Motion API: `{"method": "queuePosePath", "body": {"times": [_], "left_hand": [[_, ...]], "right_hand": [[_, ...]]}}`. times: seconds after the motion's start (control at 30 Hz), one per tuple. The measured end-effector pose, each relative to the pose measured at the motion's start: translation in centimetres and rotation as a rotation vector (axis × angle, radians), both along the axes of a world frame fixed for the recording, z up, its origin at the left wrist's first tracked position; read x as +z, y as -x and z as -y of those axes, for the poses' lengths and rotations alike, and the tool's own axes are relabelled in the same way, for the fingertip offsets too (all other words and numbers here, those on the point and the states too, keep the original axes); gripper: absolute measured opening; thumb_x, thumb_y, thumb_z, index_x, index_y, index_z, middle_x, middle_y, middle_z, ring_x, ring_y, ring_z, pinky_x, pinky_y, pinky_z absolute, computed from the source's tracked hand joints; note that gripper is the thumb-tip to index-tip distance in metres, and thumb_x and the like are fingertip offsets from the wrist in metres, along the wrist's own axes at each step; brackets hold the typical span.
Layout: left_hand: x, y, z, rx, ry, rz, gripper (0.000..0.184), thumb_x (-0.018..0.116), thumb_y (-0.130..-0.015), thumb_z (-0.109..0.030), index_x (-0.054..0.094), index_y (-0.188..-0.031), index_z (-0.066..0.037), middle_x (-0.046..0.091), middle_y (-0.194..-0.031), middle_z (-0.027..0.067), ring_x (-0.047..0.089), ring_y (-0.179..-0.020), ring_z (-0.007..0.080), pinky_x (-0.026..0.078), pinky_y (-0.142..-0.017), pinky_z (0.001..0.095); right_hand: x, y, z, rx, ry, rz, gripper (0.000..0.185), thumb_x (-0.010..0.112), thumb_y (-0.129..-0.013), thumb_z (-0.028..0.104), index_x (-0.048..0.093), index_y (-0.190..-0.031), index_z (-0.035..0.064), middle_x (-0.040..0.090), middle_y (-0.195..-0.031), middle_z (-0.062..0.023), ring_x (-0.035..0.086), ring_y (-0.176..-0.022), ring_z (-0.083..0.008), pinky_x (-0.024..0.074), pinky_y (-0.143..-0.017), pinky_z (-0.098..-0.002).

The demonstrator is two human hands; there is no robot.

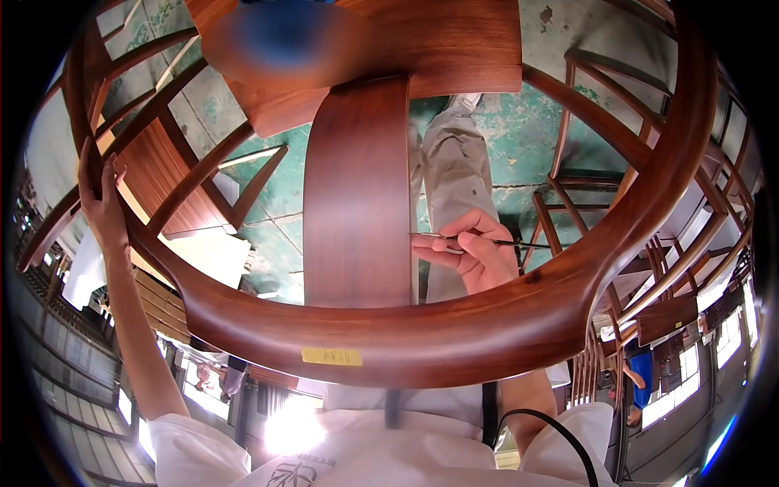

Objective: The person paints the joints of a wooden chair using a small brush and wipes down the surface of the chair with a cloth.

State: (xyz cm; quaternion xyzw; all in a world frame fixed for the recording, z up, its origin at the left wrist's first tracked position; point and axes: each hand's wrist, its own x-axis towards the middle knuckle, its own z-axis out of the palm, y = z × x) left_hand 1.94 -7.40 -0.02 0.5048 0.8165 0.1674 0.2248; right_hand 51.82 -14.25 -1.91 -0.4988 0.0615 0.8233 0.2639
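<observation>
With our right fingers (pixel 472 219) pinched around a thin tool (pixel 428 235) at the backrest splat's (pixel 357 187) edge, we want light tip pressure. Our loosely spread left fingers (pixel 107 177) rest on the chair's armrest (pixel 154 252) before us.

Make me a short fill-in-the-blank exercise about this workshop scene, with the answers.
1. Stuck to the curved reddish-brown wooden rail is a ____ rectangular label.
2. The thin, pen-like tool is in the person's own ____ hand.
3. Beside the broad reddish-brown wooden slat, the worn paint on the floor is ____.

Missing words: yellow; right; green.
</observation>
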Motion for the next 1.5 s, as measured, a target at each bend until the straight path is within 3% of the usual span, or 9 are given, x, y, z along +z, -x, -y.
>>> {"method": "queuePosePath", "body": {"times": [0.3,0.5,0.6,0.87,1.2,1.3,1.4,1.5], "left_hand": [[0.1,-0.1,0.1,0.02,-0.003,0.037,0.044,0.052,-0.102,-0.014,0.047,-0.145,-0.013,0.054,-0.139,0.0074,0.06,-0.119,0.0198,0.053,-0.099,0.0358],[0.2,-0.4,0.1,0.007,0.011,0.027,0.045,0.052,-0.102,-0.015,0.045,-0.146,-0.01,0.049,-0.145,0.0079,0.057,-0.123,0.0219,0.052,-0.102,0.0391],[0.1,0.2,0.3,-0.01,0.005,0.03,0.044,0.052,-0.102,-0.014,0.046,-0.145,-0.011,0.051,-0.142,0.008,0.058,-0.122,0.0208,0.052,-0.101,0.0377],[-0.2,0.8,0.4,0.011,-0.021,0.067,0.044,0.053,-0.101,-0.012,0.048,-0.145,-0.014,0.058,-0.132,0.0083,0.06,-0.118,0.018,0.052,-0.1,0.0347],[-0.3,1.4,0.6,-0.023,-0.026,0.049,0.043,0.054,-0.101,-0.015,0.049,-0.144,-0.017,0.056,-0.136,0.0064,0.059,-0.12,0.0185,0.051,-0.102,0.0355],[-0.4,1.4,0.6,-0.026,-0.027,0.041,0.043,0.054,-0.101,-0.015,0.049,-0.144,-0.017,0.055,-0.137,0.0068,0.059,-0.12,0.0187,0.051,-0.102,0.0357],[-0.4,1.4,0.6,-0.021,-0.027,0.048,0.043,0.054,-0.101,-0.016,0.049,-0.144,-0.017,0.055,-0.137,0.0071,0.059,-0.12,0.0187,0.05,-0.103,0.0356],[-0.3,1.4,0.7,-0.02,-0.016,0.041,0.043,0.054,-0.101,-0.016,0.049,-0.144,-0.018,0.056,-0.137,0.0072,0.059,-0.12,0.0187,0.05,-0.103,0.0352]], "right_hand": [[0.3,-0.4,-0.6,0.149,-0.17,0.03,0.013,0.047,-0.091,0.006,0.055,-0.092,-0.0042,0.066,-0.089,-0.0172,0.066,-0.107,-0.0377,0.0542,-0.098,-0.052],[-0.1,0.2,-0.6,0.112,-0.18,0.077,0.014,0.05,-0.092,0.009,0.055,-0.089,-0.0043,0.064,-0.088,-0.0174,0.068,-0.102,-0.0349,0.0553,-0.096,-0.0504],[-0.4,-0.6,-0.2,0.126,-0.228,0.013,0.018,0.047,-0.094,0.006,0.059,-0.094,-0.0072,0.067,-0.092,-0.0183,0.068,-0.102,-0.0302,0.0549,-0.096,-0.0443],[-0.3,0.1,-0.9,0.123,-0.167,0.057,0.016,0.046,-0.094,0.005,0.057,-0.091,-0.0056,0.067,-0.092,-0.0185,0.067,-0.103,-0.0317,0.0549,-0.096,-0.0445],[0.1,-0.4,-1.0,0.172,-0.157,0.025,0.015,0.044,-0.094,0.002,0.056,-0.09,-0.0051,0.067,-0.094,-0.0191,0.067,-0.104,-0.0288,0.0547,-0.097,-0.0463],[-0.5,-0.1,-0.8,0.12,-0.155,0.028,0.014,0.043,-0.093,0.001,0.056,-0.089,-0.0046,0.068,-0.095,-0.0216,0.067,-0.104,-0.0287,0.0549,-0.096,-0.0461],[-0.5,0.6,-1.3,0.118,-0.147,0.117,0.018,0.053,-0.092,0.013,0.056,-0.086,-0.0044,0.064,-0.083,-0.0155,0.067,-0.103,-0.0378,0.0572,-0.092,-0.0499],[-0.4,0.0,-1.3,0.129,-0.17,0.041,0.015,0.042,-0.092,-0.001,0.056,-0.089,-0.0044,0.068,-0.096,-0.0232,0.067,-0.103,-0.0295,0.055,-0.096,-0.0458]]}}
